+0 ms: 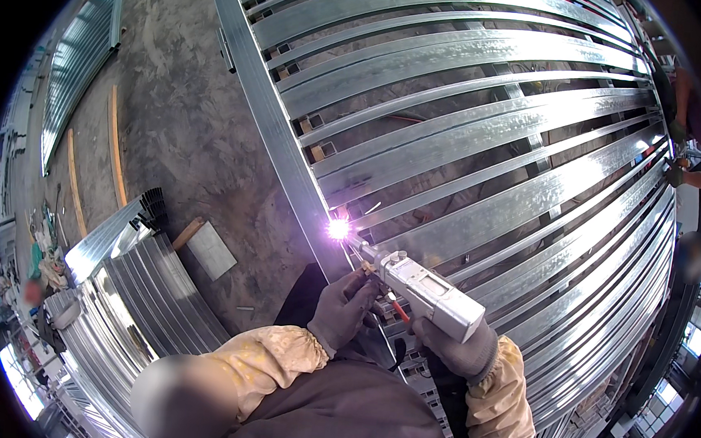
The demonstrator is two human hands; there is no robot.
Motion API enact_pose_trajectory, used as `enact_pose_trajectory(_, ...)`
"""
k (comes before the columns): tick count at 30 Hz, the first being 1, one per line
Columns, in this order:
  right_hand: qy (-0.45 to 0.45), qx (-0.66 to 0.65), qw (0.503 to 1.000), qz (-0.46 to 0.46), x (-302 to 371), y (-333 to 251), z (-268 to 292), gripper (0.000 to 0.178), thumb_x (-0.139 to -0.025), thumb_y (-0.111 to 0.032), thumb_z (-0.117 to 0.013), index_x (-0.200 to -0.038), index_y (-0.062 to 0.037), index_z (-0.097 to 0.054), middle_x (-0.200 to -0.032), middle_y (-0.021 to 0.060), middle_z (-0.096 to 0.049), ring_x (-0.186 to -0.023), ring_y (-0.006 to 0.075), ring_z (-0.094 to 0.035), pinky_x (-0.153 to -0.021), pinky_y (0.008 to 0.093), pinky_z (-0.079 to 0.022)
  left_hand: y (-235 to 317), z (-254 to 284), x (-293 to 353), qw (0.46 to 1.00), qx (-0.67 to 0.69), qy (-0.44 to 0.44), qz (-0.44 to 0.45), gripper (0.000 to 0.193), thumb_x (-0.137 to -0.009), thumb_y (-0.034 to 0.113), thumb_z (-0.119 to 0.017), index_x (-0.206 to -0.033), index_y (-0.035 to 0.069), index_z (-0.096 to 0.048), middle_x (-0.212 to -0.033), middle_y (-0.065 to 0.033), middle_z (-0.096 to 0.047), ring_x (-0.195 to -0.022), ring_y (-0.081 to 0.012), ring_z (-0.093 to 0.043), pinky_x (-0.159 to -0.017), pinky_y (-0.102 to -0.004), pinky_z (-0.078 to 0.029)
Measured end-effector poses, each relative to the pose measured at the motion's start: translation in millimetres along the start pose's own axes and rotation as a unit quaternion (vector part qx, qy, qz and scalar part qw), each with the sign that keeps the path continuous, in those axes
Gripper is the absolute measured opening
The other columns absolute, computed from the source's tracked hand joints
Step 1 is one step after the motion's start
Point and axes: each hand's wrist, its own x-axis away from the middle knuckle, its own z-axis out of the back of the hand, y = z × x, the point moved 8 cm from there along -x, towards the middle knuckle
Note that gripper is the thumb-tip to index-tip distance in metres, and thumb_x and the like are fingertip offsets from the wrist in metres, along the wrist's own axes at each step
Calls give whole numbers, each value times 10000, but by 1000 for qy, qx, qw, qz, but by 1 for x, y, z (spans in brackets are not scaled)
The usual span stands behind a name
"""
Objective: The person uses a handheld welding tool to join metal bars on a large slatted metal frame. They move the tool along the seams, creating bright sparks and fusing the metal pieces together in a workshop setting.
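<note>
Two gloved hands (408, 323) on one welding torch (426, 292)

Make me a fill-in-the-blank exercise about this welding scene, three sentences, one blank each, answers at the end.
1. The right hand grips a white handheld welding gun whose tip makes a bright ____ at the frame.
2. The left hand, in a grey ____, steadies the gun near its nozzle.
3. The long strips of the metal frame lie over a ____ floor.

Missing words: spark; glove; concrete
</note>
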Motion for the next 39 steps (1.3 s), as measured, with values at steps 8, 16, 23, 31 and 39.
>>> enact_pose_trajectory(8,-10,77,995,63,-1,-2,-1,495,-940,-73,-613,-1413,-7,-485,-911,36,-669,-729,99,-618,-667,267,-520,-2,-1,-1,1000,19,-18,-15,423,-1029,234,-525,-1397,27,-525,-1078,-62,-668,-764,-111,-672,-550,-226,-529)
enact_pose_trajectory(16,-20,85,995,55,0,-2,-3,518,-945,-63,-603,-1440,-11,-457,-912,38,-661,-726,103,-618,-662,269,-520,-2,0,-1,999,18,-24,-42,495,-1048,326,-534,-1439,25,-490,-885,-71,-698,-672,-103,-673,-545,-232,-551)
enact_pose_trajectory(23,-28,139,982,126,0,-11,-4,521,-937,-64,-605,-1433,0,-459,-912,36,-655,-740,110,-616,-672,272,-514,-2,0,-2,998,14,-18,-58,457,-1053,294,-525,-1417,17,-505,-883,-85,-706,-648,-107,-673,-545,-239,-550)
enact_pose_trajectory(31,-14,85,995,39,0,-10,-8,488,-937,-62,-601,-1402,12,-476,-954,39,-651,-791,112,-614,-706,268,-508,-3,-1,-2,999,23,-23,-35,385,-1038,259,-532,-1327,5,-551,-880,-28,-607,-710,-104,-643,-571,-239,-548)
enact_pose_trajectory(39,-19,91,988,125,1,-13,-7,529,-929,-54,-612,-1432,7,-461,-1072,70,-669,-883,128,-639,-778,277,-524,2,-3,3,999,39,-23,-18,402,-1030,221,-537,-1375,13,-539,-874,-8,-586,-741,-98,-626,-595,-240,-548)
